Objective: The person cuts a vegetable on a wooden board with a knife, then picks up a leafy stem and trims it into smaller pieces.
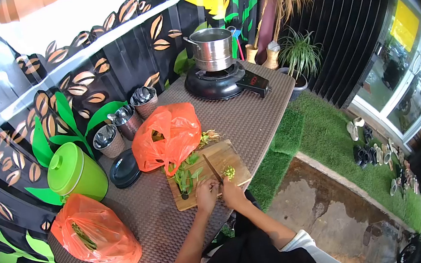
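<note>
A small chopped heap sits on the cutting board; leafy greens at its left look mostly uncut. My right hand grips the knife, my left hand bunches beside it (what it pinches, I can't tell). The orange bag crowds the far left, the table edge runs close right, more room lies toward the stove

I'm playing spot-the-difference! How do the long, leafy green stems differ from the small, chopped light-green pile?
The long, leafy green stems have whole leaves, but the chopped light-green pile is tiny bits. The stems spread out loosely, while the pile sits in one small heap. Both lie on the brown wooden board.
</note>
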A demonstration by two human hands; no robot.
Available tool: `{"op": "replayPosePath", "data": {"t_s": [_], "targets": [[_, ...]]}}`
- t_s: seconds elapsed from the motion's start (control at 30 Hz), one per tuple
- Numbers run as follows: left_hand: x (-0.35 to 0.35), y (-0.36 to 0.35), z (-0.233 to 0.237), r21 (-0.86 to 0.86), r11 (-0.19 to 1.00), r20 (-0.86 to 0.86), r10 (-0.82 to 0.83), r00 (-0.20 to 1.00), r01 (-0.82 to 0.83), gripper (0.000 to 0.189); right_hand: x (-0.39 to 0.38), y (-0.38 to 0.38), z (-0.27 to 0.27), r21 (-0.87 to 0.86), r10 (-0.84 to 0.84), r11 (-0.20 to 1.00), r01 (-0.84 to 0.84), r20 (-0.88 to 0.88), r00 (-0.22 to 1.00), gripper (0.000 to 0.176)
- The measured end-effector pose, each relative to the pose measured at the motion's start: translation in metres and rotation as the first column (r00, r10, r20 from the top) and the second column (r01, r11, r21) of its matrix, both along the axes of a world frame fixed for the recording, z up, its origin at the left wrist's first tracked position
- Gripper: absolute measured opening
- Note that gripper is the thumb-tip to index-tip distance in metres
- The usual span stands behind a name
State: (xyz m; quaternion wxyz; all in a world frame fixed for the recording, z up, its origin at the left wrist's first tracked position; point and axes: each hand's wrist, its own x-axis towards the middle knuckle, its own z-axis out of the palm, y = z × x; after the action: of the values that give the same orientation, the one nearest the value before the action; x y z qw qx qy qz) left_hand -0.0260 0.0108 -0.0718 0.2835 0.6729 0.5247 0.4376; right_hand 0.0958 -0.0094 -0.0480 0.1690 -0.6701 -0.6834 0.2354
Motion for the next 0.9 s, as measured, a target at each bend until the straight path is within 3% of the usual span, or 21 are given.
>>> {"op": "replayPosePath", "data": {"t_s": [0.13, 0.2, 0.3, 0.4, 0.47, 0.6, 0.8, 0.9], "targets": [[-0.003, 0.002, -0.006, -0.065, 0.997, 0.019, 0.036, 0.999, -0.035, 0.006, 0.001, -0.012, 0.002, -0.059, 0.006, 0.998, -0.006, -0.007, 1.000, 0.030], [-0.004, 0.003, -0.002, -0.086, 0.995, -0.003, 0.046, 0.999, -0.046, 0.006, -0.007, -0.024, -0.002, -0.044, -0.079, 0.996, 0.083, 0.089, 0.993, 0.031], [-0.004, 0.000, 0.002, -0.083, 0.996, -0.061, 0.031, 0.998, -0.036, 0.006, -0.007, -0.010, -0.008, 0.019, -0.064, 0.998, 0.063, 0.073, 0.995, 0.031], [-0.002, -0.004, 0.000, -0.028, 0.999, -0.005, 0.035, 0.999, -0.036, 0.006, 0.003, 0.004, -0.003, 0.005, 0.047, 0.999, -0.048, 0.035, 0.998, 0.030], [-0.004, -0.005, 0.000, 0.126, 0.991, -0.043, 0.046, 0.998, -0.040, 0.008, -0.001, -0.007, 0.006, -0.010, 0.008, 1.000, -0.008, 0.033, 0.999, 0.030], [-0.006, -0.003, -0.003, 0.063, 0.998, -0.081, 0.031, 0.996, -0.026, 0.008, -0.013, -0.021, 0.002, -0.067, -0.082, 0.994, 0.088, 0.089, 0.993, 0.029], [-0.005, -0.003, -0.004, 0.092, 0.995, -0.011, 0.043, 0.999, -0.042, 0.008, -0.005, -0.005, 0.003, -0.045, -0.007, 0.999, 0.007, 0.001, 1.000, 0.025], [-0.008, -0.003, -0.003, 0.064, 0.997, -0.032, 0.047, 0.998, -0.045, 0.009, -0.015, -0.027, 0.012, -0.113, -0.045, 0.992, 0.054, 0.076, 0.996, 0.025]]}}
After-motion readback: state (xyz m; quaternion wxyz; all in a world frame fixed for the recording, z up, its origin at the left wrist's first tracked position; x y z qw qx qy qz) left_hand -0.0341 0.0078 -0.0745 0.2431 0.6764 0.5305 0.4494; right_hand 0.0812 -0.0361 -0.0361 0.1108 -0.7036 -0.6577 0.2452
